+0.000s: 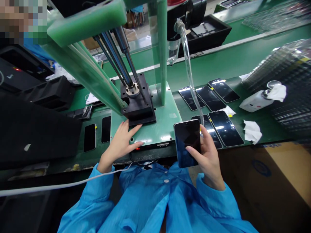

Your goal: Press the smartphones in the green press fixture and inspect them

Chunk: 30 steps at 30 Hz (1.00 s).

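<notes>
In my right hand point(206, 152) is a smartphone point(187, 142) with a dark screen, held upright in front of the bench edge, thumb on the glass. My left hand point(125, 139) lies with fingers spread on the green base plate point(167, 123) of a press. Its fingertips reach the lower edge of the black press block point(138, 110), and I cannot tell whether they touch something under it. Metal rods point(121, 58) run down to that block from a green frame point(87, 24). Several dark-screened phones point(225, 127) lie to the right, and two more point(89, 137) to the left.
A clear hose point(188, 64) hangs down behind the held phone. A white bottle point(255, 102), a crumpled wipe point(252, 132) and stacked clear trays point(291, 71) stand at right. A white cable point(73, 183) crosses near my left sleeve. Black trays point(48, 95) sit at left.
</notes>
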Tool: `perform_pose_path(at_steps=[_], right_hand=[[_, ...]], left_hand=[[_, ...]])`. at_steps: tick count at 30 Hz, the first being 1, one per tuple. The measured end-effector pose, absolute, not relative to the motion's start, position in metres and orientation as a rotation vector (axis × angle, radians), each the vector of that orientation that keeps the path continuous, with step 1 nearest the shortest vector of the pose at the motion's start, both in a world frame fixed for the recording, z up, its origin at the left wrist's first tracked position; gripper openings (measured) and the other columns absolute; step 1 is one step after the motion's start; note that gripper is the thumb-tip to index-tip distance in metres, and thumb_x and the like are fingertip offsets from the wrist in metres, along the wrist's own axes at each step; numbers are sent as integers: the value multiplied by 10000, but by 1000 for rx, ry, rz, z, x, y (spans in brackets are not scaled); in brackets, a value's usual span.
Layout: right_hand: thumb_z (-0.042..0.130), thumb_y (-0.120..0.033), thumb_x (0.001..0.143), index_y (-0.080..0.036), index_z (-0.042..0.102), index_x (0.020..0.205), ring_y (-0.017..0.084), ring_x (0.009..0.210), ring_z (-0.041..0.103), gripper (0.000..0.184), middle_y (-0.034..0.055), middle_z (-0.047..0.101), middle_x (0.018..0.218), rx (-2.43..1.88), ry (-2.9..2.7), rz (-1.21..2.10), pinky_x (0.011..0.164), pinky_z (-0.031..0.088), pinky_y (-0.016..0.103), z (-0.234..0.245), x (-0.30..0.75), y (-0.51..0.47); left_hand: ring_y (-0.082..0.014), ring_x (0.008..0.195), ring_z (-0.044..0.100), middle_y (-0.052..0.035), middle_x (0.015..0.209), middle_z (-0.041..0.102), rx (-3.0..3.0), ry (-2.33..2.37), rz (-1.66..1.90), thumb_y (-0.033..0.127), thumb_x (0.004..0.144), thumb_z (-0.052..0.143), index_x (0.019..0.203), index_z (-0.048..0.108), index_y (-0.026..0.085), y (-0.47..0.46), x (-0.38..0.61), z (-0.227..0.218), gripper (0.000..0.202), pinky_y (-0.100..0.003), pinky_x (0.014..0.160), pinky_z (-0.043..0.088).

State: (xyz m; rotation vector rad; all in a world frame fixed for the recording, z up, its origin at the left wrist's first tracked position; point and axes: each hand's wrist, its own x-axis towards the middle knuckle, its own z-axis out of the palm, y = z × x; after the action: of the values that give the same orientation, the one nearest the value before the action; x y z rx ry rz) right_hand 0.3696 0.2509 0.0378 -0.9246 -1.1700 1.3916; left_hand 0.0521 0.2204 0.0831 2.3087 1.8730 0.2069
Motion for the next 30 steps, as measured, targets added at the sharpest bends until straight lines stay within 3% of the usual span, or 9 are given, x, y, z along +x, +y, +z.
perform_pose_path(at_steps=[9, 23, 30], right_hand=[[766, -297, 919, -341, 419, 1509, 313, 1187, 585, 686, 48, 635, 1261, -866, -957, 1626, 959, 566, 432, 33, 377, 254], [790, -281, 880, -359, 502, 1456, 315, 1189, 583, 649, 35, 602, 1321, -821, -811, 1754, 966, 556, 416, 29, 381, 254], [803, -269, 857, -312, 465, 1489, 302, 1141, 614, 718, 47, 595, 1331, -894, -803, 1753, 908, 584, 365, 30, 376, 255]], left_hand=[[-414, 1443, 300, -211, 1547, 295, 2338, 1865, 228, 618, 943, 481, 1488, 436, 210, 221, 49, 80, 683, -618, 1168, 281], [-404, 1441, 301, -209, 1553, 306, 2337, 1843, 265, 614, 940, 490, 1485, 443, 222, 220, 50, 80, 672, -629, 1166, 273], [-428, 1445, 264, -209, 1561, 280, 2375, 1829, 217, 722, 866, 505, 1511, 408, 253, 224, 55, 80, 802, -627, 1162, 261]])
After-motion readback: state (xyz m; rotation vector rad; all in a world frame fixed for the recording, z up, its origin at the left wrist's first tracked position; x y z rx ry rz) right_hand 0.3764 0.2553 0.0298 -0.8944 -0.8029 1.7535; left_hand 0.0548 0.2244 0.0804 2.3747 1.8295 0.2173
